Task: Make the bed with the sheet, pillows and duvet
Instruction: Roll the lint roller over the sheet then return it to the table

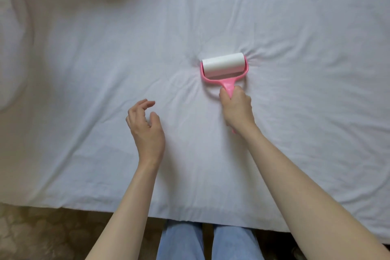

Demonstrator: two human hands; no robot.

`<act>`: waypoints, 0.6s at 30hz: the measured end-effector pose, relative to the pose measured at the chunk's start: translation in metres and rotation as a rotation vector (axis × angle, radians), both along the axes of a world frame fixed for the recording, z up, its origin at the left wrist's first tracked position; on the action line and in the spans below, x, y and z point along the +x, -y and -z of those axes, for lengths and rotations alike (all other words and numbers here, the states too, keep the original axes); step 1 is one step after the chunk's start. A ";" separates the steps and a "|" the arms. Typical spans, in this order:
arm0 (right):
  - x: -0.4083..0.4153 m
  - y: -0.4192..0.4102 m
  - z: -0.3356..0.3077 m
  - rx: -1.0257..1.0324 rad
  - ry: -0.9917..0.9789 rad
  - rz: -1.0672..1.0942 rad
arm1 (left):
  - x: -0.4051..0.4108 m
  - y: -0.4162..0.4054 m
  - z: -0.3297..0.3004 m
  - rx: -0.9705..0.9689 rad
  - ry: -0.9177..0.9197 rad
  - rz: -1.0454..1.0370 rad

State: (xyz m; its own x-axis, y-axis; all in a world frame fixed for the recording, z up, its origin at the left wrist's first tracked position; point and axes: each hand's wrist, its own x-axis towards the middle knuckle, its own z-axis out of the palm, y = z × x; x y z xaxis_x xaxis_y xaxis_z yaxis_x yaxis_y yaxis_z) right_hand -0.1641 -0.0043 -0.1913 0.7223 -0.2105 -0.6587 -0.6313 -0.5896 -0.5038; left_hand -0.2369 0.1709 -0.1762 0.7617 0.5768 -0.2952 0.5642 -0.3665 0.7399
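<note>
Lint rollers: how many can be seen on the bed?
1. The lint roller lies pressed on the sheet, right of centre; the right hand grips its pink handle. Others could be outside the view.

Soft, even, fairly bright light covers the wrinkled white cotton bed sheet (274, 17), with no glare. The upper left of the frame is dimmer, warm-tinted and blurred; the left edge smears and bends from wide-angle distortion. Faint shadows lie under the pink-framed white lint roller (223, 68). The centre is reasonably sharp.
</note>
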 end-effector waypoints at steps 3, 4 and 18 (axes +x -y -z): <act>0.052 -0.008 0.001 0.009 0.033 -0.039 | 0.015 -0.008 0.001 0.012 0.018 -0.012; 0.071 -0.010 0.000 0.016 0.049 -0.058 | 0.020 -0.010 0.001 0.018 0.023 -0.014; 0.109 -0.024 -0.033 0.097 0.187 0.002 | 0.018 -0.033 -0.017 -0.054 0.013 -0.062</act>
State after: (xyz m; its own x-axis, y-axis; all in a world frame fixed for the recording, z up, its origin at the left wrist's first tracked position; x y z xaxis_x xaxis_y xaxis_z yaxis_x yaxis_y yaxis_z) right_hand -0.0554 0.0198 -0.1586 0.8334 -0.1545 -0.5306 -0.5228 -0.5314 -0.6665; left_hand -0.2194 0.2035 -0.1591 0.7292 0.6063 -0.3172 0.5746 -0.2909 0.7650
